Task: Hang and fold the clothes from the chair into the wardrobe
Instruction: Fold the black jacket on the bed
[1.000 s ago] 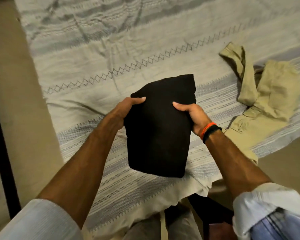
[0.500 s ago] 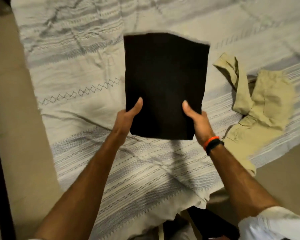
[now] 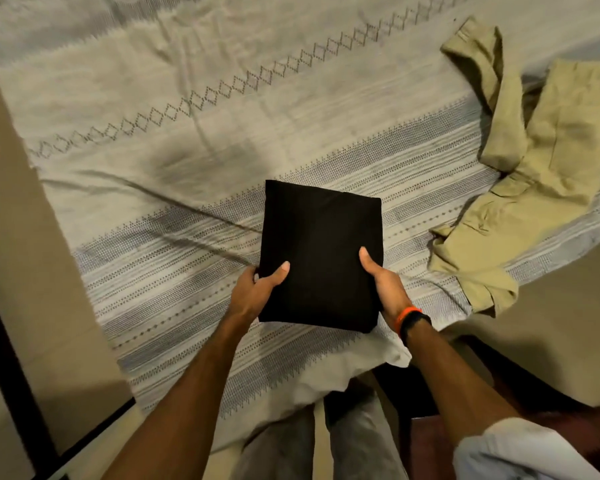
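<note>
The bed with its pale grey-striped woven cover (image 3: pixel 194 237) carries everything; crumpled khaki cotton trousers (image 3: pixel 534 168) sprawl at its right edge. The folded black cloth rectangle (image 3: pixel 321 251) sits near the front edge, long axis running away from me. My left hand (image 3: pixel 257 292) and right hand (image 3: pixel 385 285) clamp its near corners, thumbs on top, equally close.

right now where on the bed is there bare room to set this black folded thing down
Bare sheet runs left of the black folded garment, out to the bedspread edge, and above it past the diamond stitching. The right side is crowded: the khaki trousers sprawl there. Both hands, left hand and right hand, grip the garment.
</note>
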Demonstrator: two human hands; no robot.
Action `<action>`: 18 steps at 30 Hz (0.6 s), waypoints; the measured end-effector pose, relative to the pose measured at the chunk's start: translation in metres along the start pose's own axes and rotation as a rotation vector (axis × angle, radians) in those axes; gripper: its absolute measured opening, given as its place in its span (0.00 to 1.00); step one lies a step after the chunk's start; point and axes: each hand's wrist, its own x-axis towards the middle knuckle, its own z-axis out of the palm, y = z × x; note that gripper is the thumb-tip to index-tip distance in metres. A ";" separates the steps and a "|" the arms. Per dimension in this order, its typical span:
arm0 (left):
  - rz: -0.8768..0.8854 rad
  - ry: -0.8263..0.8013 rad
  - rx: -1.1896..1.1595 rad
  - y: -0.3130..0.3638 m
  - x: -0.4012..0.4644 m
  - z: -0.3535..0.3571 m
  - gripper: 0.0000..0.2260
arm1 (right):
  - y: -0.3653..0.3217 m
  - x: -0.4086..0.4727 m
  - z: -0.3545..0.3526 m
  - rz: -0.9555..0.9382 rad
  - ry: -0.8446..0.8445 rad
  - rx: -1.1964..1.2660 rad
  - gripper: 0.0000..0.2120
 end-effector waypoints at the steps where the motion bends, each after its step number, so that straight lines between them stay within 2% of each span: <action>1: 0.012 -0.001 0.036 -0.001 0.001 -0.001 0.41 | -0.003 0.000 0.000 0.002 0.025 -0.023 0.26; 3: -0.001 0.018 0.085 0.003 -0.002 0.000 0.40 | -0.007 -0.001 0.005 0.008 0.100 -0.115 0.24; 5: 0.029 0.119 0.186 0.008 -0.007 0.006 0.38 | -0.002 -0.004 0.013 -0.028 0.291 -0.319 0.30; 7: 0.274 0.362 0.483 0.012 -0.010 0.015 0.36 | 0.003 -0.007 0.020 -0.268 0.569 -0.644 0.32; 9: 0.610 0.495 0.717 0.023 -0.013 0.024 0.34 | 0.000 -0.009 0.026 -0.608 0.703 -0.965 0.30; 10: 0.722 0.473 0.780 0.028 -0.010 0.028 0.34 | -0.003 -0.007 0.030 -0.731 0.678 -1.054 0.30; 12: 0.839 0.366 0.920 0.034 0.000 0.033 0.33 | -0.008 -0.002 0.039 -0.842 0.534 -1.204 0.31; 14: 0.865 0.283 1.065 0.033 0.012 0.038 0.33 | -0.005 0.007 0.044 -0.842 0.415 -1.327 0.31; 18: 0.850 0.253 1.177 0.017 0.034 0.046 0.33 | 0.017 0.034 0.037 -0.773 0.359 -1.428 0.31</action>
